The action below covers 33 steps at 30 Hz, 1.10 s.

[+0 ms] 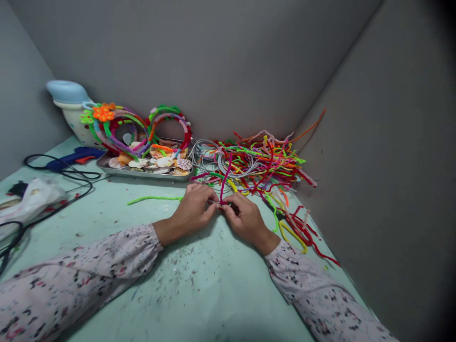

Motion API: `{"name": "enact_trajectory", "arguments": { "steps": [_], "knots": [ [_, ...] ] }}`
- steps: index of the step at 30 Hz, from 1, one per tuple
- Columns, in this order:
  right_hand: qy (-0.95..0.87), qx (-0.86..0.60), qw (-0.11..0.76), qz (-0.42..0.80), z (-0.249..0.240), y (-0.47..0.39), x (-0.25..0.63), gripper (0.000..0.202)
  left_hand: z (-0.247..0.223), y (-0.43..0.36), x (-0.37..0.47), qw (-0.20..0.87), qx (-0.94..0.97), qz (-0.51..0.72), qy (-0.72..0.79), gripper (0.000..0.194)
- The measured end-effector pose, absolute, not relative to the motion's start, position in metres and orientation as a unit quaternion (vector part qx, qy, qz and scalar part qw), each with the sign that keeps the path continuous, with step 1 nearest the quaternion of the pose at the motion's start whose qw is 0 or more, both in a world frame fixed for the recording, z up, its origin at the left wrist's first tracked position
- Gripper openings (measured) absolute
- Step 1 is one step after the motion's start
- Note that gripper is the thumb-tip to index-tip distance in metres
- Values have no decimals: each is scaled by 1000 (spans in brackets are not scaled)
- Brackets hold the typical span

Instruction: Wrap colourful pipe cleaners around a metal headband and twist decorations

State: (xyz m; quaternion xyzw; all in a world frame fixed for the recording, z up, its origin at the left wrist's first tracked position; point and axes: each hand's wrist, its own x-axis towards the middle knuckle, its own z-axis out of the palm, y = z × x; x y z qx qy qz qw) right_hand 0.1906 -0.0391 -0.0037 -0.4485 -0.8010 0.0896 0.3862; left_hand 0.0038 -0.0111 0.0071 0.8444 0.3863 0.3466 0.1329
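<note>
A magenta pipe cleaner (225,178) stands up between my two hands, its lower end at my fingertips. My left hand (197,205) pinches it together with what looks like a thin wire. On the other side my right hand (247,217) closes thumb and forefinger on the same spot. A bright green pipe cleaner (153,197) runs out to the left from behind my left hand; its other end is hidden. Coils of grey wire (223,164) lie just beyond my hands.
A metal tray (149,175) of shells holds colourful fuzzy hoops (121,128). Right of it is a pile of pipe cleaners (267,161). At the left are a blue-handled tool (71,159), a black cable (85,183), a plastic bag (39,197) and a blue-lidded container (73,111).
</note>
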Motion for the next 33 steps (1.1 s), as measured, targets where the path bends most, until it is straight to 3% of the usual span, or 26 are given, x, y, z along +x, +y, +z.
{"name": "enact_trajectory", "arguments": {
  "steps": [16, 25, 33],
  "knots": [
    [-773, -434, 451, 108, -4, -36, 189, 18, 18, -13, 7, 237, 797, 344, 437, 21],
    [-782, -422, 444, 116, -6, -34, 191, 15, 18, -13, 7, 227, 799, 347, 435, 21],
    [-791, -412, 434, 123, -7, -35, 191, 12, 15, -10, 7, 279, 780, 349, 438, 20]
  ]
}}
